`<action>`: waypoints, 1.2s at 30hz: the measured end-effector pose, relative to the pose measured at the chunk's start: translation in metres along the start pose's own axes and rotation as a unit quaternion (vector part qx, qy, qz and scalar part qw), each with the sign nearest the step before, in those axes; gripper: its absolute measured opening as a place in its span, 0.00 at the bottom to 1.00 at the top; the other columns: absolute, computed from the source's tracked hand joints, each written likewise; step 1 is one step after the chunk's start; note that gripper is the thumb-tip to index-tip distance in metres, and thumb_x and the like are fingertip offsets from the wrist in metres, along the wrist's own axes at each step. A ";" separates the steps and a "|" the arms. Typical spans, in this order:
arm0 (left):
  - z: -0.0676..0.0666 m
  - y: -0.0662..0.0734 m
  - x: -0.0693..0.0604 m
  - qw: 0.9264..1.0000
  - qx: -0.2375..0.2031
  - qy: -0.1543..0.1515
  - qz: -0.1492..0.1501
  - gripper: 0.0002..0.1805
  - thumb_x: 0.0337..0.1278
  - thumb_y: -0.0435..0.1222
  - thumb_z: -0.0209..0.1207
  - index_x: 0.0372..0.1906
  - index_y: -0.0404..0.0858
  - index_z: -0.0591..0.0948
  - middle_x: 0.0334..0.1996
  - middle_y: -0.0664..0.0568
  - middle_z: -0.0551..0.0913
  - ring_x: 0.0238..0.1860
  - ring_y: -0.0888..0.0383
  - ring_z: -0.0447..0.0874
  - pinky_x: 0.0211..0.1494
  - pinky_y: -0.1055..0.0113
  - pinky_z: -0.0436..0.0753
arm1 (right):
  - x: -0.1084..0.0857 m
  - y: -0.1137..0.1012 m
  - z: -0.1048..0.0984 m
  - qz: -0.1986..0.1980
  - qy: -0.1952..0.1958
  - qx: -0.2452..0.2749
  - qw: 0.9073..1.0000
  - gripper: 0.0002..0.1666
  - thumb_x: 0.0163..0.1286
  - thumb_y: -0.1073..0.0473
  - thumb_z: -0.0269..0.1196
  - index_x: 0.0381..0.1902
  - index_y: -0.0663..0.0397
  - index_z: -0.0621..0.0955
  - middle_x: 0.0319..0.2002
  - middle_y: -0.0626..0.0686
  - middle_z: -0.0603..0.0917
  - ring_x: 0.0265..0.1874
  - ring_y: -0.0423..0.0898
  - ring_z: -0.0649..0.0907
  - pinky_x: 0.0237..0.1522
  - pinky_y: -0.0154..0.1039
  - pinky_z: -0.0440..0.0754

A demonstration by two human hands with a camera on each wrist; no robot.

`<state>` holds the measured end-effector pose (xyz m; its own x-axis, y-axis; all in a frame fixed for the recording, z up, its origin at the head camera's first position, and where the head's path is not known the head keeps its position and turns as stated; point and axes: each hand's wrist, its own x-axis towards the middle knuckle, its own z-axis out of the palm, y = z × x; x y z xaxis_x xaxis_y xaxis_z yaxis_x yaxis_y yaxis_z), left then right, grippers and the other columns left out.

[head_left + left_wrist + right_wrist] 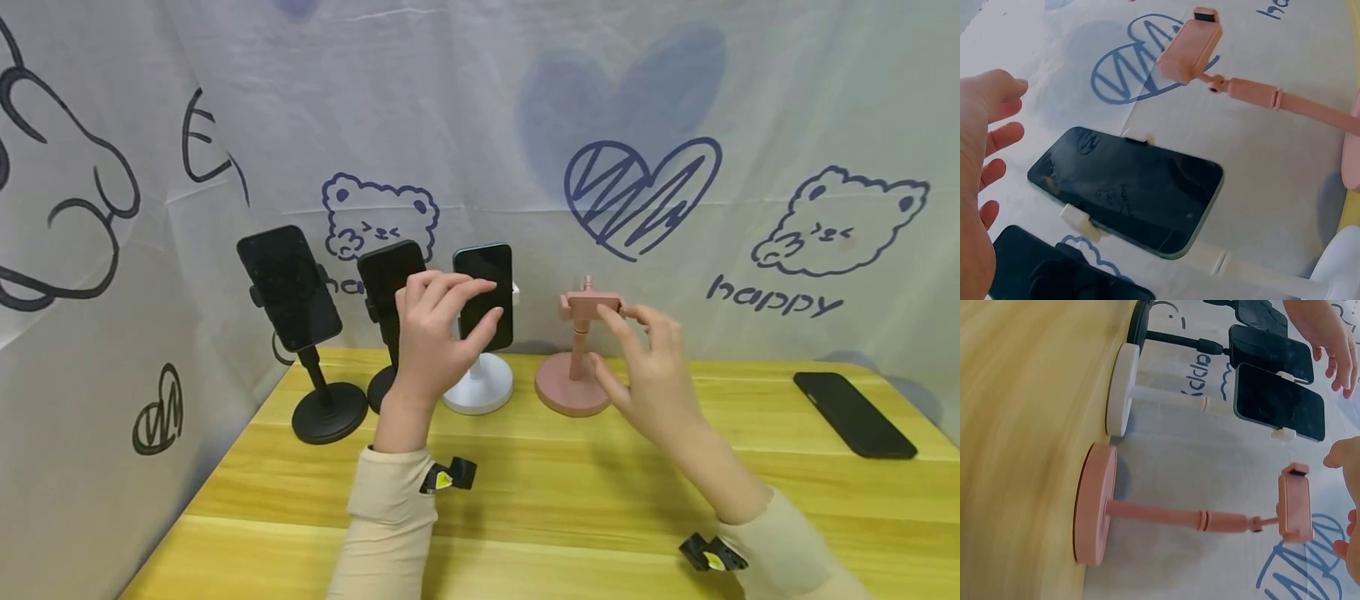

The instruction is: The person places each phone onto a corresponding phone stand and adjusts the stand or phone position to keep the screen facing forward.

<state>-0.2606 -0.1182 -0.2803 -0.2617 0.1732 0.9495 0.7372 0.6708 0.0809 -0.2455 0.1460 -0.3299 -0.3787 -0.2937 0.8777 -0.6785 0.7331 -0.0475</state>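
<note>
My left hand (435,333) hovers before a phone (487,296) in a white stand (480,387), its thumb and fingers apart. In the left wrist view a gap shows between that hand (979,169) and the phone (1129,190). My right hand (645,375) is nearest the pink phone stand (573,387), with thumb and fingers spread. The right wrist view shows this hand (1349,494) just clear of the stand's clamp (1295,506), which holds no phone. Neither hand grips anything.
Two black stands bear phones at the left: one phone (291,287) is tilted, the other (386,271) is partly hidden by my left hand. A loose black phone (855,414) lies on the wooden table (570,517) at the right. A printed cloth (637,100) hangs behind.
</note>
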 end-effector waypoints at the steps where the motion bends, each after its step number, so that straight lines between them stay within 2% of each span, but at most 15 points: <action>1: 0.001 0.001 0.000 1.000 0.002 -0.003 0.003 0.12 0.54 0.41 0.66 0.43 0.41 0.86 0.39 0.49 0.84 0.45 0.50 0.71 0.51 0.50 0.65 | -0.001 0.002 -0.002 0.000 -0.002 -0.003 1.000 0.37 0.56 0.62 0.67 0.65 0.57 0.71 0.53 0.71 0.70 0.53 0.66 0.69 0.52 0.59 0.69; 11: 0.013 0.009 -0.004 0.999 0.023 -0.032 0.026 0.13 0.54 0.41 0.68 0.44 0.43 0.86 0.40 0.50 0.84 0.47 0.50 0.72 0.52 0.50 0.68 | -0.013 0.017 -0.023 -0.001 -0.014 -0.034 0.999 0.32 0.64 0.54 0.60 0.65 0.58 0.71 0.51 0.72 0.70 0.51 0.68 0.69 0.53 0.62 0.66; 18: 0.022 0.013 -0.007 0.997 0.045 -0.045 0.039 0.15 0.52 0.43 0.69 0.45 0.44 0.85 0.42 0.51 0.84 0.48 0.51 0.72 0.51 0.51 0.68 | -0.022 0.027 -0.034 0.005 -0.012 -0.063 0.998 0.32 0.74 0.43 0.47 0.63 0.60 0.72 0.50 0.73 0.69 0.50 0.68 0.68 0.51 0.61 0.65; 27: 0.039 0.019 -0.014 0.992 0.083 -0.074 0.061 0.16 0.52 0.46 0.69 0.46 0.47 0.85 0.44 0.53 0.82 0.49 0.53 0.71 0.51 0.54 0.70 | -0.032 0.037 -0.046 0.005 0.020 -0.068 0.998 0.33 0.73 0.40 0.47 0.61 0.60 0.74 0.49 0.73 0.71 0.48 0.69 0.69 0.49 0.62 0.64; 36: 0.053 0.024 -0.022 0.987 0.105 -0.111 0.039 0.18 0.54 0.46 0.68 0.50 0.50 0.83 0.47 0.55 0.80 0.52 0.54 0.69 0.53 0.55 0.69 | -0.045 0.050 -0.058 0.004 0.028 -0.099 0.995 0.35 0.74 0.37 0.45 0.60 0.60 0.75 0.47 0.74 0.72 0.47 0.70 0.70 0.46 0.63 0.65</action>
<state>-0.2702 -0.0683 -0.3152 -0.3565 0.3679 0.8588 0.6205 0.7805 -0.0767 -0.2263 0.2314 -0.3441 -0.3445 -0.2561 0.9032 -0.5361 0.8435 0.0347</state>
